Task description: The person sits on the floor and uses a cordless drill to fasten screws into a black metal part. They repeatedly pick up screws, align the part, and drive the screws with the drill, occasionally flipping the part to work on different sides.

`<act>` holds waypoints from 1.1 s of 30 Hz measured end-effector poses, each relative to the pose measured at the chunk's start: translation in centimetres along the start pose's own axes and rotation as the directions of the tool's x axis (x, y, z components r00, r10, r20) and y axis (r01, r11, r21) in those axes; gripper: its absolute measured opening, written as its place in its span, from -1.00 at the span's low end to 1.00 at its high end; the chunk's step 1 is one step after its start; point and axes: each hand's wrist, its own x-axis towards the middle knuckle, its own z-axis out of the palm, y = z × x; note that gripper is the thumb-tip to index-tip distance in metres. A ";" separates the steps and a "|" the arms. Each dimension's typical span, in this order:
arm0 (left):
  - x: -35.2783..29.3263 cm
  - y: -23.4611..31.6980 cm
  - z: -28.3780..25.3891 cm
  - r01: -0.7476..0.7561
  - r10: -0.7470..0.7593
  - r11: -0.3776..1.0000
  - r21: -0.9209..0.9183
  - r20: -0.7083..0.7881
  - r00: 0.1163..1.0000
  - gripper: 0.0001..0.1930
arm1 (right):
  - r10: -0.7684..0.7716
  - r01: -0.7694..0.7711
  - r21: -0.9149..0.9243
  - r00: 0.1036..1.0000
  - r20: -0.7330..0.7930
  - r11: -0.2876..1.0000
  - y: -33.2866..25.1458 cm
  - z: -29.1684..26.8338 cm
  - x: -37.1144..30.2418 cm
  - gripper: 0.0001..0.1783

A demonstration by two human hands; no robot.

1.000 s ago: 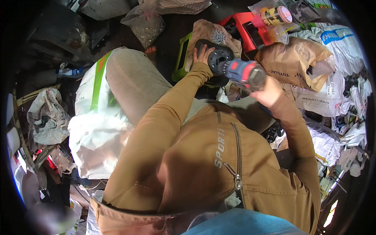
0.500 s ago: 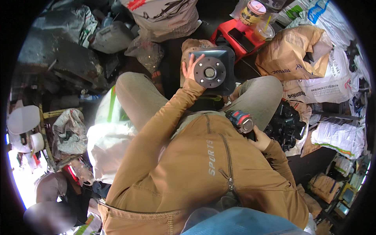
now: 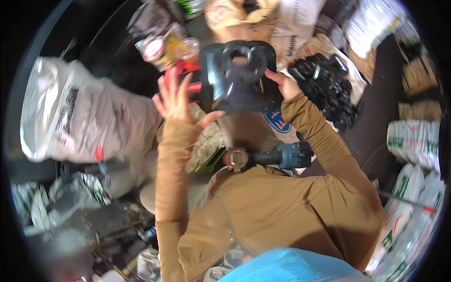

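Observation:
In front of me is a glossy black, square dished part (image 3: 235,96) with rounded corners and a round hole near its far side. My right hand (image 3: 284,88) grips its right edge, thumb on the upper face and the other fingers hidden underneath. To the left of the part, my left hand (image 3: 176,99) is open with fingers spread, somewhat blurred, and seems to hold nothing. A cordless drill (image 3: 268,158) with a dark blue battery base lies across my lap, touched by neither hand.
Beyond my left hand stands a red stool (image 3: 196,77) with a pink-lidded cup (image 3: 154,49) on it. A pile of small black parts (image 3: 324,87) lies to the right. A big whitish sack (image 3: 101,120) fills the left; a brown paper bag (image 3: 242,21) stands at the far side.
My view has swung right. My left hand has let go of the black part, whose bolted round flange no longer shows. My right hand has left the drill and now grips the part.

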 end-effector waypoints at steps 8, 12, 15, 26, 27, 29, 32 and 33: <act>-9.5 -7.7 2.4 0.477 -0.280 0.872 -0.108 0.690 0.667 -0.17 | 0.364 0.301 0.579 0.542 -0.758 0.758 3.0 -23.4 2.6 -0.56; -11.8 -9.7 2.3 0.722 -0.218 0.688 -0.067 0.931 0.294 -0.20 | 0.079 0.589 0.430 0.525 -0.847 0.684 0.8 -32.4 4.6 -0.44; -11.6 -10.4 2.9 0.767 -0.276 0.640 -0.033 0.922 0.270 -0.20 | 0.046 0.430 0.411 0.644 -0.763 0.804 -0.8 -33.7 6.9 -0.45; -13.3 -15.0 4.1 0.631 -0.322 0.751 -0.194 0.727 0.606 -0.32 | 0.185 -0.121 -0.185 0.906 0.382 0.975 -3.7 7.8 15.3 -0.58; -13.8 -15.1 4.3 0.703 -0.370 0.624 -0.342 0.662 0.651 -0.39 | 0.185 -0.068 -0.249 0.856 0.483 0.966 -4.5 13.3 14.7 -0.58; -13.7 -16.0 4.6 0.723 -0.478 0.622 -0.301 0.585 0.655 -0.39 | 0.115 0.167 -0.317 0.698 0.707 0.934 -5.7 24.1 13.8 -0.63; -13.2 -17.6 4.5 0.500 -0.467 0.738 -0.453 0.191 0.863 -0.47 | -0.125 0.584 -0.185 0.450 0.884 0.790 -6.8 38.6 13.2 -0.67; -12.9 -18.2 4.2 0.513 -0.506 0.731 -0.450 0.148 0.850 -0.48 | -0.211 0.666 -0.149 0.428 0.879 0.731 -6.5 43.5 13.5 -0.71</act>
